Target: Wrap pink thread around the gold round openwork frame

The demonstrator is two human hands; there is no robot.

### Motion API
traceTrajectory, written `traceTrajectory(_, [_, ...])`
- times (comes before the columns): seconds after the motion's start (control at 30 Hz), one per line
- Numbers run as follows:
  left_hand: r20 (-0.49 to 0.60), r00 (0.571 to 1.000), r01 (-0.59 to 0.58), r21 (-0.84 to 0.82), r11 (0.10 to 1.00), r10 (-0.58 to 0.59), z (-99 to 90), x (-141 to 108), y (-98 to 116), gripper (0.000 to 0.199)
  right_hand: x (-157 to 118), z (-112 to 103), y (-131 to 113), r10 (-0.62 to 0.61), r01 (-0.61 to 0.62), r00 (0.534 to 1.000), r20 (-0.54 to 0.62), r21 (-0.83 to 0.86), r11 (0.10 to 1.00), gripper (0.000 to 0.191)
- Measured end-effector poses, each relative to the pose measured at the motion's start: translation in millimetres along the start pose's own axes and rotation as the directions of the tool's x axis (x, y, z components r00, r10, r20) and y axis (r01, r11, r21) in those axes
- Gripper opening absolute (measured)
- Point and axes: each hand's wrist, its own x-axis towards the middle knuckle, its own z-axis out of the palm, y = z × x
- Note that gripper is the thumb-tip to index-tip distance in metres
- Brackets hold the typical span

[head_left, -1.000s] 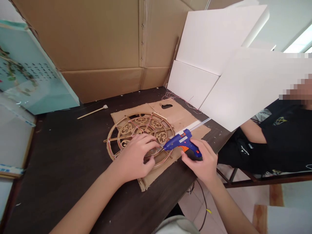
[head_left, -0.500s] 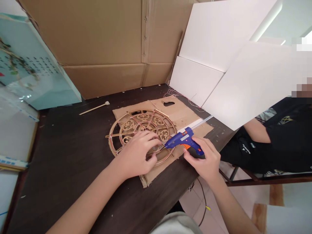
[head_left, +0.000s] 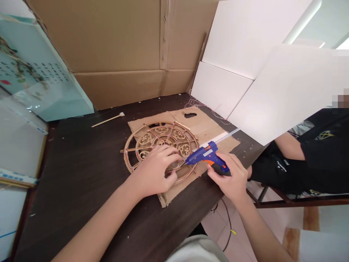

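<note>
Little has moved since the earlier frame half a second ago: the scene sits slightly higher and farther right in view, while both hands and the gun keep their places at the wheel. The openwork wheel (head_left: 163, 140) lies flat, mostly on a torn cardboard sheet (head_left: 209, 122); dark tabletop shows through its left openings. The sheet's ragged near corner projects toward the table's near edge, leaving a narrow strip of table between sheet and edge on the right. Broad open room lies on the table (head_left: 81, 163) to the left of the wheel.

Left hand (head_left: 156, 169): arched over the near part of the wheel, thumb and forefinger apart with a gap between; whether the fingertips press on the wheel cannot be told. Right hand (head_left: 231, 176): closed around the handle of the blue gun (head_left: 204, 153), thumb near the orange trigger, forearm crossing the table edge. The nozzle points left, just beside the left fingertips; contact with the wheel is unclear. A clear rod (head_left: 230, 134) extends from the gun's rear over the sheet.

Farther out, a stick (head_left: 107, 120) lies well apart from the wheel, near the cardboard wall (head_left: 117, 40). Thin wire (head_left: 193, 102) lies beside the white boards (head_left: 237, 36). Right of the table is a person in black (head_left: 327, 153).
</note>
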Motion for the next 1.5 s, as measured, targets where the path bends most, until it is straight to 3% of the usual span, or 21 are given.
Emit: traceTrajectory(1.5, [-0.002,1.0,0.004,-0.003,1.0,-0.004,0.0,-1.2,1.4,0.036,-2.1,-1.1,-0.2,-0.006,0.006,1.0,-0.019,0.018,1.0,0.032])
